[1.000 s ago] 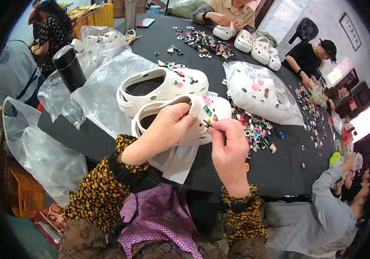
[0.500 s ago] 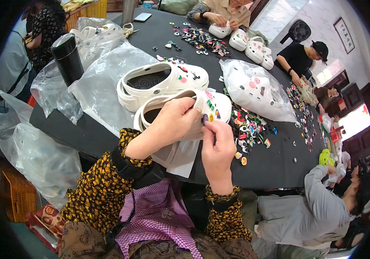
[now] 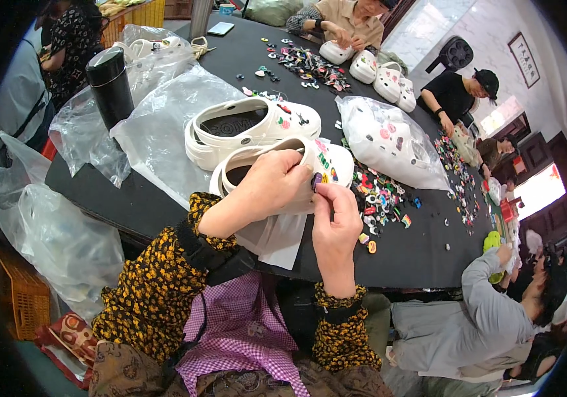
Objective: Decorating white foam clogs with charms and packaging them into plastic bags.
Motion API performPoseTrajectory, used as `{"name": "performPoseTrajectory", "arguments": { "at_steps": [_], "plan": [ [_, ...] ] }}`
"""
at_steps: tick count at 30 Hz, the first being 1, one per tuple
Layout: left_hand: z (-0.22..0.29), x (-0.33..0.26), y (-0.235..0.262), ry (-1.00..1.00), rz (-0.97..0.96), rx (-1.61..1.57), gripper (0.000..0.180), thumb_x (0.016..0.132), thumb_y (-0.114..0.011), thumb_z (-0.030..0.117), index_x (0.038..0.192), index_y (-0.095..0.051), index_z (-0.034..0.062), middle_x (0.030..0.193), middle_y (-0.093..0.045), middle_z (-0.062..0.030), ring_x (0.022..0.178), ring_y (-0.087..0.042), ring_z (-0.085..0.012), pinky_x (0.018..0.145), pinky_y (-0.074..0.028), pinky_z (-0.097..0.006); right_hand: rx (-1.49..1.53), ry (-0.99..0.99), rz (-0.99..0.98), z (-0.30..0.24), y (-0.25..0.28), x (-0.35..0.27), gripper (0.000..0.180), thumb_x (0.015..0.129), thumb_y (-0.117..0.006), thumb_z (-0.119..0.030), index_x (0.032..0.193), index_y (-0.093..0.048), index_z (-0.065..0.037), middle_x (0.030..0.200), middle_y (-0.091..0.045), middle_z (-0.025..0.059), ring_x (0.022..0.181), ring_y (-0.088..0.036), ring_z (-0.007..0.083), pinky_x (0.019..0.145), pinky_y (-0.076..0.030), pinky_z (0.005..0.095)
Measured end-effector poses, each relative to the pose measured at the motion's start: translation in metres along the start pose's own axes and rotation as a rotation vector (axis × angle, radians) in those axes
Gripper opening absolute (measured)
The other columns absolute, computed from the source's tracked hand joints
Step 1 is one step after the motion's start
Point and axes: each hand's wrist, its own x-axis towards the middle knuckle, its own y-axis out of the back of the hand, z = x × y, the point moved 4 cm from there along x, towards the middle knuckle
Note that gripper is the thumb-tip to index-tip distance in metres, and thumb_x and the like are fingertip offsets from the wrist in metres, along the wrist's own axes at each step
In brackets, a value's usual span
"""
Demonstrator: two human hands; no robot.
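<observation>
A white clog with colourful shoe charms on its upper sits tilted on the table in front of me. My left hand is closed around its near side, thumb outside and fingers reaching into the opening. My right hand pinches a small dark purple shoe charm against the clog's side, beside a yellow charm. Fingertips partly hide the charm. Just behind lies the matching white clog, with charms on its toe.
Loose charms are heaped right of the clogs. Beyond them lies a bagged pair. A black tumbler and plastic sheets are at left. Co-workers sit around the black table, one handling a white clog.
The view has shifted slightly. Both hands stay on the same clog, and the purple charm remains pinched at its side, slightly turned.
</observation>
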Motion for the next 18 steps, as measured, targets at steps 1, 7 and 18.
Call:
{"name": "performPoseTrajectory", "arguments": {
  "at_steps": [1, 7, 18],
  "plan": [
    [0.000, -0.001, 0.001, -0.013, 0.009, -0.004, 0.028, 0.086, -0.054, 0.018, 0.077, -0.057, -0.0086, 0.069, -0.056, -0.0234, 0.064, -0.057, -0.0343, 0.063, -0.045, -0.042, -0.012, 0.032, 0.000, -0.002, 0.000, 0.000, 0.014, 0.082, -0.063, 0.005, 0.096, -0.064, 0.001, 0.093, -0.062, 0.0104, 0.081, -0.061, 0.0181, 0.073, -0.050, 0.0286],
    [-0.003, 0.001, 0.000, -0.040, -0.004, 0.049, 0.029, 0.089, -0.055, 0.019, 0.076, -0.055, -0.0067, 0.066, -0.053, -0.0161, 0.064, -0.050, -0.0240, 0.059, -0.042, -0.038, 0.027, -0.021, -0.029, 0.001, -0.002, 0.002, 0.018, 0.080, -0.064, 0.004, 0.098, -0.063, 0.001, 0.097, -0.061, 0.0158, 0.086, -0.061, 0.0294, 0.077, -0.051, 0.0362],
    [0.002, -0.002, 0.000, -0.045, -0.030, -0.011, 0.027, 0.092, -0.054, 0.018, 0.078, -0.053, -0.0048, 0.064, -0.048, -0.0052, 0.063, -0.043, -0.0102, 0.056, -0.039, -0.031, -0.057, 0.048, 0.009, 0.001, 0.002, 0.006, 0.015, 0.083, -0.061, 0.007, 0.097, -0.063, 0.003, 0.093, -0.062, 0.0131, 0.084, -0.062, 0.0220, 0.076, -0.050, 0.0321]
  ]
}}
